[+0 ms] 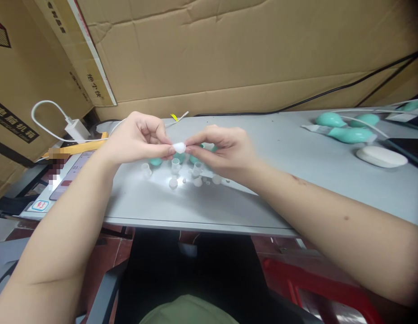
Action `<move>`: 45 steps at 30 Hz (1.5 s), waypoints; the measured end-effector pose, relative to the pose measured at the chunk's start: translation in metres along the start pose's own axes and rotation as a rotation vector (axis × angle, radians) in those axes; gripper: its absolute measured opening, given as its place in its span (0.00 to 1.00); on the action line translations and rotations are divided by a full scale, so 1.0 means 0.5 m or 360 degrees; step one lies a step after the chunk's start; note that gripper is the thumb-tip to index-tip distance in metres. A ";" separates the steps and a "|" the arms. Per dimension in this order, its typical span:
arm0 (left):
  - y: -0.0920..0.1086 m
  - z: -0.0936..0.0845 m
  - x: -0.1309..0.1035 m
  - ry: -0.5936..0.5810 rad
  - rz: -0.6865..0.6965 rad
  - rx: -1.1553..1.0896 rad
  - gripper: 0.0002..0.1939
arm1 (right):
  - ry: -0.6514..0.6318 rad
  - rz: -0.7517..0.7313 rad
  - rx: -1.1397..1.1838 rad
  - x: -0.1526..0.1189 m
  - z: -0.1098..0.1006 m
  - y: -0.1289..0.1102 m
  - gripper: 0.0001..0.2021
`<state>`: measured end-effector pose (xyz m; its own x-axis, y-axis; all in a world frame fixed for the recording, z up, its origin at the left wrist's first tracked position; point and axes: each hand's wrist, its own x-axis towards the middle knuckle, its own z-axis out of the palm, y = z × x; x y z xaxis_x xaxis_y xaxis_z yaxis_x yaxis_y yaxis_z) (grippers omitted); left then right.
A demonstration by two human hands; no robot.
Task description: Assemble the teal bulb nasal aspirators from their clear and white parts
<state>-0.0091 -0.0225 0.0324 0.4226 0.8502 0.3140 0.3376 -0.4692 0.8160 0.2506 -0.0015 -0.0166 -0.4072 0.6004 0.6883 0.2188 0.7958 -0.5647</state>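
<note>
A small white plastic piece [179, 147] is held between the fingertips of both hands above the desk. My left hand [144, 137] pinches its left end, and my right hand [222, 146] pinches the right end. Below them on the desk stand clear plastic cups, one at the left [146, 170], one in the middle [175, 166] and one at the right [197, 168]. Nearer the front edge lie several whitish round pieces [173, 182] and tiny bits. Teal objects [156, 161] show behind, partly hidden by my hands.
On the grey desk [316, 180], teal bulbs [350, 134] and a white rounded case [381, 156] sit at the right. A phone [71, 173], yellow strip [77, 147] and white charger [77, 130] are at the left. Cardboard [209, 58] stands behind; cables run along the back.
</note>
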 end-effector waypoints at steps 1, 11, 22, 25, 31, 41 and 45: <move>-0.001 0.001 0.001 0.0002 -0.0001 -0.0028 0.20 | 0.0024 0.0012 0.0096 0.001 0.002 0.001 0.05; -0.021 0.028 0.011 0.0120 0.0135 -0.0036 0.23 | 0.0043 0.0176 0.0293 0.021 0.000 0.005 0.04; 0.018 0.059 -0.028 0.0374 0.0290 -0.0010 0.18 | 0.0354 0.0372 0.0360 -0.003 0.019 -0.079 0.05; 0.015 0.080 -0.081 0.0436 0.0260 0.0142 0.13 | 0.0363 0.0480 0.0438 -0.042 0.044 -0.100 0.05; -0.046 0.128 -0.172 0.0667 0.0064 -0.0115 0.10 | 0.0083 0.0607 0.0667 -0.078 0.088 -0.105 0.05; -0.061 0.134 -0.200 0.0586 0.0437 0.0304 0.03 | -0.0015 0.0622 0.0828 -0.109 0.085 -0.105 0.08; -0.062 0.133 -0.200 0.0564 0.0511 0.0346 0.07 | 0.0017 0.0676 0.0836 -0.111 0.092 -0.106 0.06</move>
<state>-0.0058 -0.1089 -0.0565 0.2356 0.6665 0.7073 0.4203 -0.7261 0.5442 0.2207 -0.0806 -0.0458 -0.3719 0.8554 0.3605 -0.1034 0.3478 -0.9319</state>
